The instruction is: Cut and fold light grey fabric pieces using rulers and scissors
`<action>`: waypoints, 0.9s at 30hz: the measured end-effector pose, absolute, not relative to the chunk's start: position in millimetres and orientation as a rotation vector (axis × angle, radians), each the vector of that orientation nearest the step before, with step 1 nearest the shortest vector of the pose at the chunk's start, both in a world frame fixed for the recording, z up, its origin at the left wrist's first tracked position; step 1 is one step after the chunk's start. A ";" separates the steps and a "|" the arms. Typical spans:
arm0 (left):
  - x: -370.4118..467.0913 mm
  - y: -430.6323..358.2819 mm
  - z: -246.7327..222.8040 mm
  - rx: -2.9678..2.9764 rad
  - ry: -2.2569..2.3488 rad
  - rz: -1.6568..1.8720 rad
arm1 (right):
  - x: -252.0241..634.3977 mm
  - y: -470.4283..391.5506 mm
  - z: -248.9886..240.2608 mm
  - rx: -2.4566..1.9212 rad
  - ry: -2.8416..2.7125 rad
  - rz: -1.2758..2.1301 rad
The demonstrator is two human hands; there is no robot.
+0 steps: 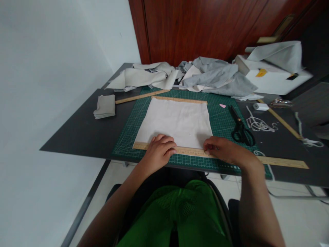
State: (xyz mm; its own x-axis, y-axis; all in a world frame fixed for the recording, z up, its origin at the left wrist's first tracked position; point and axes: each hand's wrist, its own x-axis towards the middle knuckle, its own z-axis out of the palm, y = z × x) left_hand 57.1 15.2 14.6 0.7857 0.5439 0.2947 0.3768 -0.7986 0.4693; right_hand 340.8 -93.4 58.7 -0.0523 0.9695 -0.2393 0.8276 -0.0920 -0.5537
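A pale piece of fabric (177,120) lies flat on a green cutting mat (221,118). Along its near edge runs a long wooden ruler (190,151), which continues well past the fabric on the right. My left hand (160,149) rests on the ruler and fabric, its fingers laid out over them. Beside the fabric's near right corner, my right hand (224,149) is closed at the ruler, thumb and fingertips together; whatever they may pinch is hidden. Another wooden ruler (180,100) lies along the fabric's far edge.
Black scissors (241,128), a pink chalk-like piece (222,106) and a white cord (259,123) lie to the right. Folded grey cloth (106,105) sits at left. Crumpled fabric (210,75) and a white box (272,75) line the back. A wooden stick (142,96) crosses the mat's edge.
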 end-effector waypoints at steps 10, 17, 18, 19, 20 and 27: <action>56.8 14.3 14.8 2.600 0.716 0.577 | 343.9 -93.3 54.3 -1.975 -1.913 0.875; 56.9 13.9 16.0 2.611 0.711 0.580 | 341.8 -98.7 59.9 -2.149 -1.861 0.825; 56.9 14.0 15.9 2.611 0.712 0.583 | 340.6 -99.2 60.9 -2.160 -1.870 0.809; 56.9 14.0 15.6 2.611 0.714 0.584 | 339.5 -99.8 61.6 -2.170 -1.880 0.789; 56.9 14.2 15.2 2.611 0.713 0.585 | 338.4 -100.3 62.1 -2.181 -1.888 0.770; 56.9 14.9 14.4 2.606 0.703 0.599 | 330.5 -106.8 68.6 -2.320 -1.879 0.670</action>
